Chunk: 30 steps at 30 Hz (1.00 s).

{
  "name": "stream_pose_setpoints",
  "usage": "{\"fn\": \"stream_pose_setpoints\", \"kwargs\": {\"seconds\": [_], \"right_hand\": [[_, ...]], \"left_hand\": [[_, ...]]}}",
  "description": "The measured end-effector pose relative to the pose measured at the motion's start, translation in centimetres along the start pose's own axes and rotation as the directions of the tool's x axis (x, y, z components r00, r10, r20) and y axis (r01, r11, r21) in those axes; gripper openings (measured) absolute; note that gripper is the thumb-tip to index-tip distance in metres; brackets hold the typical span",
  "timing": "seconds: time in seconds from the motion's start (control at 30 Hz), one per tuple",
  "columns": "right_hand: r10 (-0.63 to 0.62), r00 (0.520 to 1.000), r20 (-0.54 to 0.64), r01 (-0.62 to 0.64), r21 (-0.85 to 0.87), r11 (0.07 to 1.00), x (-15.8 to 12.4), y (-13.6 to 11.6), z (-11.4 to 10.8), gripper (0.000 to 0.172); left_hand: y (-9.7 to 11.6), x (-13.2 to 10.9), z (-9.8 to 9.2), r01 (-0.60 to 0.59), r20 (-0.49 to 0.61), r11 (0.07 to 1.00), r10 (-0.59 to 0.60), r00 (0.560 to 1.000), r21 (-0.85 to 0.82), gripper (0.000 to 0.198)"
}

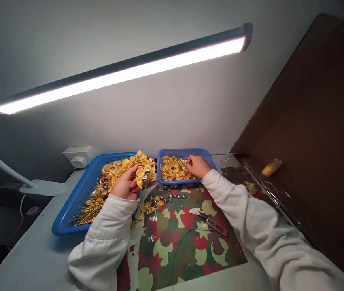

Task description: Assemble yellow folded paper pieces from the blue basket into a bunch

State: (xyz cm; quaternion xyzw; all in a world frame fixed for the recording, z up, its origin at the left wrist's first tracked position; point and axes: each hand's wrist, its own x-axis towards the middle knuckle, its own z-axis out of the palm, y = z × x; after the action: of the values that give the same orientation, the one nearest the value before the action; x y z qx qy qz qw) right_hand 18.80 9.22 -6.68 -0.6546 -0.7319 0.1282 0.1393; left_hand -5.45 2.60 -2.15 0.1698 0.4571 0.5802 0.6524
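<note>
My left hand [126, 184] is closed on a yellow ribbon bow [141, 174], held at the right edge of the large blue tray [69, 210], which is heaped with yellow bows and gold stems. My right hand [196, 165] reaches into the small blue basket [204, 153] of small gold pieces, its fingers curled down among them; what they pinch is hidden. Both arms wear white sleeves.
Thread snips with red handles [213, 223] lie on the red and green patterned mat [178, 246]. Several silver beads [172, 197] and a few loose bows [147, 207] sit between the hands. A lamp bar [123, 72] hangs overhead. A brown partition [311, 141] stands at right, with a yellow bottle [271, 167].
</note>
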Motion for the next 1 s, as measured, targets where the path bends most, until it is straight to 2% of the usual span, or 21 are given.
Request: {"fn": "stream_pose_setpoints", "kwargs": {"seconds": [0.07, 0.17, 0.27, 0.3, 0.33, 0.4, 0.43, 0.5, 0.57, 0.67, 0.8, 0.9, 1.0], "right_hand": [[0.004, 1.0, 0.029, -0.005, 0.003, 1.0, -0.1, 0.0, 0.6, 0.02], [-0.031, 0.999, 0.031, 0.03, 0.028, 0.999, -0.2, -0.3, 1.4, 0.016], [-0.146, 0.98, -0.133, 0.155, 0.055, 0.986, -0.5, -1.2, 0.5, 0.019], [-0.225, 0.95, -0.218, 0.243, 0.062, 0.968, -0.8, -1.6, -0.3, 0.018], [-0.316, 0.898, -0.307, 0.352, 0.069, 0.933, -1.1, -2.2, -1.1, 0.016], [-0.471, 0.763, -0.443, 0.563, 0.098, 0.821, -1.9, -3.6, -2.7, 0.015], [-0.51, 0.709, -0.487, 0.638, 0.133, 0.759, -2.5, -4.3, -3.3, 0.016], [-0.548, 0.657, -0.517, 0.726, 0.239, 0.645, -3.9, -5.9, -4.2, 0.017], [-0.591, 0.648, -0.48, 0.759, 0.345, 0.552, -5.1, -7.2, -4.4, 0.016], [-0.639, 0.674, -0.37, 0.726, 0.487, 0.485, -6.4, -8.4, -4.1, 0.011], [-0.651, 0.733, -0.196, 0.618, 0.591, 0.518, -6.7, -8.6, -3.7, 0.01], [-0.601, 0.767, -0.225, 0.608, 0.555, 0.568, -6.6, -8.3, -3.5, 0.017], [-0.557, 0.782, -0.278, 0.611, 0.515, 0.601, -6.9, -7.8, -3.4, 0.022]], "left_hand": [[0.0, -0.2, 0.2, 0.005, -0.028, 1.0, -0.005, 1.0, -0.017, 0.015], [-0.1, -0.7, 0.7, 0.025, -0.073, 0.999, -0.027, 0.997, -0.027, 0.015], [-0.5, -0.9, 0.9, 0.008, -0.062, 1.0, -0.008, 0.998, 0.0, 0.016], [-0.7, -1.0, 0.9, -0.007, -0.05, 1.0, 0.008, 0.999, 0.022, 0.016], [-1.0, -1.0, 0.9, -0.028, -0.037, 0.998, 0.03, 0.999, 0.05, 0.017], [-1.6, -1.0, 0.8, -0.08, -0.012, 0.99, 0.082, 0.997, 0.118, 0.021], [-1.9, -1.1, 0.8, -0.108, -0.003, 0.981, 0.11, 0.994, 0.161, 0.025], [-2.3, -1.4, 0.9, -0.168, 0.011, 0.95, 0.171, 0.985, 0.263, 0.034], [-2.4, -1.7, 1.2, -0.22, 0.039, 0.907, 0.22, 0.975, 0.36, 0.037], [-2.3, -2.1, 1.8, -0.275, 0.103, 0.873, 0.255, 0.961, 0.404, 0.024], [-2.5, -2.0, 1.9, -0.24, 0.168, 0.869, 0.184, 0.968, 0.434, 0.016], [-3.0, -1.2, 1.2, -0.186, 0.219, 0.835, 0.081, 0.972, 0.518, 0.027], [-3.5, -0.6, 0.5, -0.072, 0.269, 0.828, -0.098, 0.958, 0.556, 0.033]]}}
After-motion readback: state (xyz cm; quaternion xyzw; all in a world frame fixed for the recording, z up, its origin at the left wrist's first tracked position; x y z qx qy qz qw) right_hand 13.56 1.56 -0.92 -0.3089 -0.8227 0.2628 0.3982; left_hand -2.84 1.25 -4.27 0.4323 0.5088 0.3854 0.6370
